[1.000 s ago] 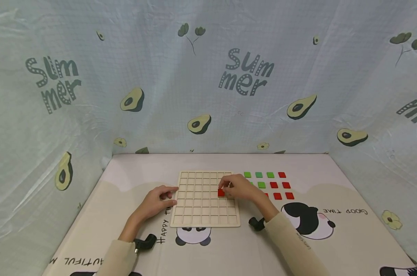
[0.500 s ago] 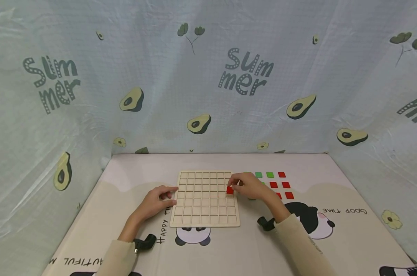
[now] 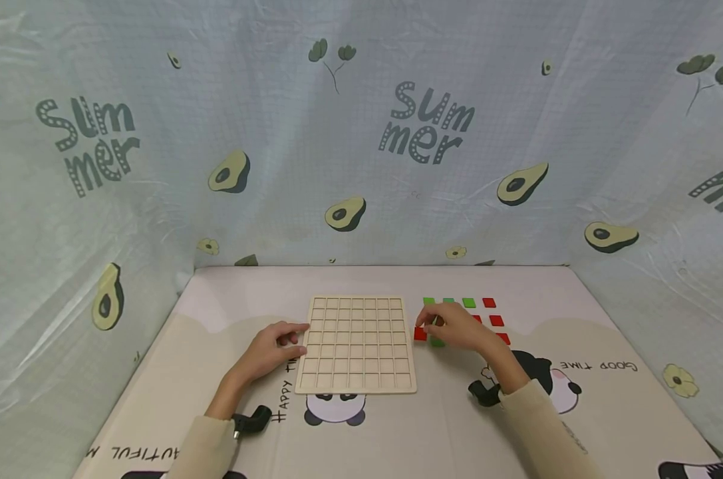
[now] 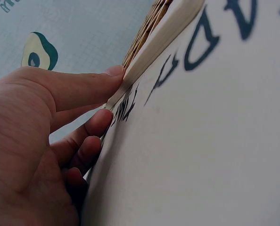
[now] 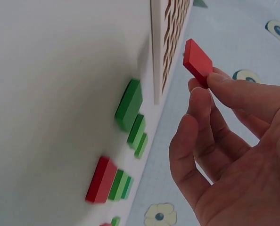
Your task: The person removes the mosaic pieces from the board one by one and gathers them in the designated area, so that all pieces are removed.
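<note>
A pale wooden grid board with square cells lies on the table. My left hand is at its left edge, thumb and index finger spread apart and touching the side; the left wrist view shows a fingertip against the board's edge. My right hand pinches a small square red tile between thumb and fingers, just right of the board. In the right wrist view the tile is held tilted, above the table. Close below the hand lies a dark green tile.
Rows of green and red tiles lie right of the board, among them a light green tile and a red tile; my right hand hides some. A printed cloth covers the table. Behind hangs a curtain with avocado prints.
The right hand has moved right with the red tile, from over the board's right columns to past its right edge. The left hand has stayed at the left edge.
</note>
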Tool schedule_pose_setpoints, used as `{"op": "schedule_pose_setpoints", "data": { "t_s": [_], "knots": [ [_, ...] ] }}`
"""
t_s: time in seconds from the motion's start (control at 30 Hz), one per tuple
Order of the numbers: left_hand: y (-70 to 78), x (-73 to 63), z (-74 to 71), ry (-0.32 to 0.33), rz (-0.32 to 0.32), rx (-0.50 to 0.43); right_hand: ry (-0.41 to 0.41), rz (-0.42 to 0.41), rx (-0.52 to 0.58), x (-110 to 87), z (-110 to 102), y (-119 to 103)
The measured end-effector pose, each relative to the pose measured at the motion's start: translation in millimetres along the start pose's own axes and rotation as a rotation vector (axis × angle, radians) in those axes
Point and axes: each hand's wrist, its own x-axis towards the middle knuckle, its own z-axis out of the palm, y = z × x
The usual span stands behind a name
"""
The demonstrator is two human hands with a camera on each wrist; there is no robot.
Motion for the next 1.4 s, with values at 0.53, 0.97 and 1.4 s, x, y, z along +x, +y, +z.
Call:
{"op": "schedule_pose_setpoints", "data": {
  "t_s": [0.53,0.97,1.4],
  "knots": [
    [1.6,1.9,1.0,0.003,-0.017,0.010,-0.035,-0.003,-0.018,-32.0,-8,17],
    [-1.5,1.3,-0.3,0.001,-0.014,0.017,-0.082,0.007,0.037,-45.7,1,24],
    [-1.8,1.1,-0.5,0.001,-0.018,0.015,-0.090,0.051,0.035,-45.4,5,23]
  ]
}}
